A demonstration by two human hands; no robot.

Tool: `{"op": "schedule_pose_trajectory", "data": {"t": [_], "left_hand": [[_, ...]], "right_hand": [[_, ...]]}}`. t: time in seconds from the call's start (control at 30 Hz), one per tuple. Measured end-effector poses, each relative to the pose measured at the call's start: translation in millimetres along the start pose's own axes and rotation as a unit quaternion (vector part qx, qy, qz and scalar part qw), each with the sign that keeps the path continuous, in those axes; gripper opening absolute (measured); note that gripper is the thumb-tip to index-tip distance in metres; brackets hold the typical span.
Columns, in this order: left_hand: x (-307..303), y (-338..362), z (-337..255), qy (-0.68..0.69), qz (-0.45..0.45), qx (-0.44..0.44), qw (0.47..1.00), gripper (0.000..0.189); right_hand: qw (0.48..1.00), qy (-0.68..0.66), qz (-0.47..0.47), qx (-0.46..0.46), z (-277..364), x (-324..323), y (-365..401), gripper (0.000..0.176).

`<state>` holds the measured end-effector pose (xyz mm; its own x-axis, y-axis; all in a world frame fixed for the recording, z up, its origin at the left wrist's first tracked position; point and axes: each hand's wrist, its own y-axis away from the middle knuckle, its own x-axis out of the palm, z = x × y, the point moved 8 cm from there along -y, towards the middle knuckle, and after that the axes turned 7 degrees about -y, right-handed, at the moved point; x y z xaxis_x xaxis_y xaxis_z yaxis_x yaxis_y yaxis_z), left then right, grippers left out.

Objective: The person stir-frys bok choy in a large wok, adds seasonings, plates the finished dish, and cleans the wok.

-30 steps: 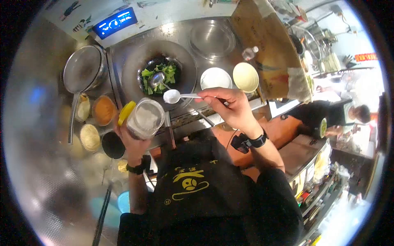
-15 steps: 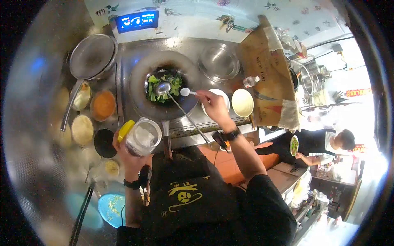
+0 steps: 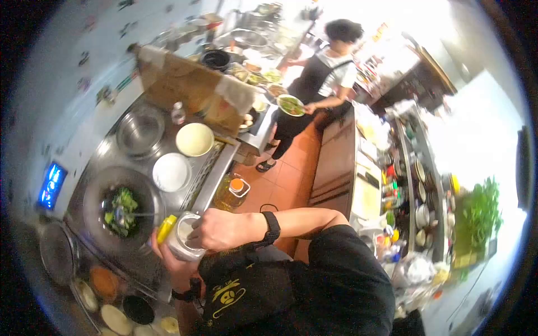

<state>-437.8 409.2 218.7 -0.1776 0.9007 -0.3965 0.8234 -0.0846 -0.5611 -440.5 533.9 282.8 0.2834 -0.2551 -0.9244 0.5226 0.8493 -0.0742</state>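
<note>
Moved right hand (image 3: 221, 228) back from over wok (image 3: 120, 207) to mouth of jar (image 3: 180, 242); curled shut there, spoon not visible. Gripping jar from below with left hand (image 3: 168, 264), just beside wok at counter (image 3: 208, 171) edge. Ladle (image 3: 119, 214) left in greens. Probably done dosing, spoon going back.

Restaurant kitchen, service running hot!
Steel cooking line (image 3: 109, 154) along the tiled wall, a wok (image 3: 94, 193) of greens sunk into it, seasoning tubs (image 3: 103, 281) at its near edge, 2 empty bowls (image 3: 194, 139) waiting. Across the orange floor (image 3: 288, 176), an aproned person (image 3: 325, 78) carries a plate (image 3: 291, 105) past crammed shelves (image 3: 417, 185).
</note>
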Motion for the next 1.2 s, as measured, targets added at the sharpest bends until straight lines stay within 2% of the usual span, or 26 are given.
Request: {"op": "schedule_pose_trajectory", "data": {"t": [0.03, 0.1, 0.13, 0.17, 0.23, 0.27, 0.33, 0.37, 0.4, 0.47, 0.5, 0.57, 0.6, 0.67, 0.7, 0.77, 0.83, 0.9, 0.97, 1.03, 1.07, 1.1, 1.17, 1.2], "left_hand": [[12.2, 0.0, -10.8, 0.005, 0.014, 0.017, 1.0, 0.088], [48.9, 3.7, -40.6, -0.002, 0.106, 0.045, 0.993, 0.093], [67.7, 4.0, -55.8, 0.028, 0.124, 0.038, 0.991, 0.093], [89.5, 11.0, -60.8, -0.018, 0.15, 0.079, 0.985, 0.093], [139.6, 23.6, -88.8, 0.026, 0.201, 0.147, 0.968, 0.091], [166.9, 29.7, -111.6, 0.039, 0.233, 0.191, 0.953, 0.09], [225.6, 53.1, -143.9, 0.077, 0.268, 0.26, 0.924, 0.087], [250.2, 62.0, -163.7, 0.11, 0.268, 0.304, 0.908, 0.085], [270.8, 62.8, -186.1, 0.103, 0.273, 0.308, 0.906, 0.085], [317.3, 68.9, -233.2, 0.119, 0.344, 0.323, 0.874, 0.079], [339.8, 73.5, -250.1, 0.113, 0.353, 0.321, 0.871, 0.079], [377.1, 88.8, -277.7, 0.144, 0.387, 0.336, 0.847, 0.072], [395.8, 95.6, -286.2, 0.163, 0.387, 0.322, 0.848, 0.069], [426.5, 95.3, -307.9, 0.204, 0.405, 0.285, 0.844, 0.072], [444.0, 91.7, -317.9, 0.245, 0.42, 0.248, 0.838, 0.075], [482.3, 85.1, -337.1, 0.239, 0.451, 0.275, 0.815, 0.082], [524.1, 98.3, -341.4, 0.284, 0.568, 0.187, 0.75, 0.085], [552.3, 98.7, -368.7, 0.34, 0.637, 0.142, 0.677, 0.084], [585.5, 111.7, -391.4, 0.375, 0.747, 0.124, 0.535, 0.089], [615.3, 133.2, -408.5, 0.442, 0.843, 0.003, 0.306, 0.098], [624.8, 142.7, -412.9, 0.42, 0.885, -0.015, 0.202, 0.109], [622.5, 147.2, -427.4, 0.422, 0.89, -0.003, 0.172, 0.109], [636.0, 137.0, -454.6, 0.423, 0.876, -0.016, 0.23, 0.098], [647.4, 135.6, -458.3, 0.428, 0.844, 0.083, 0.313, 0.078]], "right_hand": [[1.0, 0.005, -0.016, 0.015, 0.3, -13.7, 19.3, 0.028], [0.99, -0.05, 0.031, 0.129, -13.7, -30.2, 70.6, 0.029], [0.984, -0.076, -0.088, 0.133, -20.6, -52.2, 100.3, 0.035], [0.966, -0.103, -0.156, 0.18, -32.9, -62.1, 131.9, 0.04], [0.941, -0.09, -0.203, 0.257, -37.3, -87.7, 184.6, 0.055], [0.936, -0.089, -0.217, 0.262, -39.5, -86.4, 212.2, 0.055], [0.906, -0.197, -0.047, 0.373, -61.3, -34.6, 265.6, 0.069], [0.905, -0.2, -0.055, 0.371, -63.0, -32.3, 289.3, 0.069], [0.892, -0.217, -0.065, 0.39, -66.3, -30.0, 320.3, 0.073], [0.864, -0.238, -0.053, 0.441, -75.6, -28.9, 381.5, 0.079], [0.863, -0.248, -0.059, 0.436, -78.0, -28.0, 411.3, 0.079], [0.787, -0.363, -0.077, 0.492, -85.0, -6.6, 475.2, 0.077], [0.785, -0.371, -0.081, 0.49, -81.7, 3.2, 501.0, 0.077], [0.788, -0.336, -0.296, 0.422, -78.3, -20.3, 558.6, 0.073], [0.778, -0.312, -0.311, 0.447, -60.3, -49.8, 586.3, 0.064], [0.798, -0.166, -0.376, 0.44, -22.3, -88.5, 619.8, 0.061], [0.796, -0.066, -0.39, 0.459, 1.1, -89.8, 625.3, 0.065], [0.763, 0.02, -0.435, 0.478, 8.1, -92.7, 638.0, 0.06], [0.731, 0.053, -0.449, 0.511, 11.7, -97.2, 655.2, 0.056], [0.732, 0.046, -0.472, 0.489, 18.0, -105.3, 664.8, 0.051], [0.725, 0.042, -0.482, 0.49, 19.6, -115.7, 668.6, 0.047], [0.707, 0.055, -0.481, 0.515, 27.0, -117.3, 671.0, 0.047], [0.644, 0.072, -0.51, 0.567, 30.1, -124.1, 692.6, 0.045], [0.586, 0.109, -0.511, 0.619, 32.8, -116.4, 702.3, 0.043]]}}
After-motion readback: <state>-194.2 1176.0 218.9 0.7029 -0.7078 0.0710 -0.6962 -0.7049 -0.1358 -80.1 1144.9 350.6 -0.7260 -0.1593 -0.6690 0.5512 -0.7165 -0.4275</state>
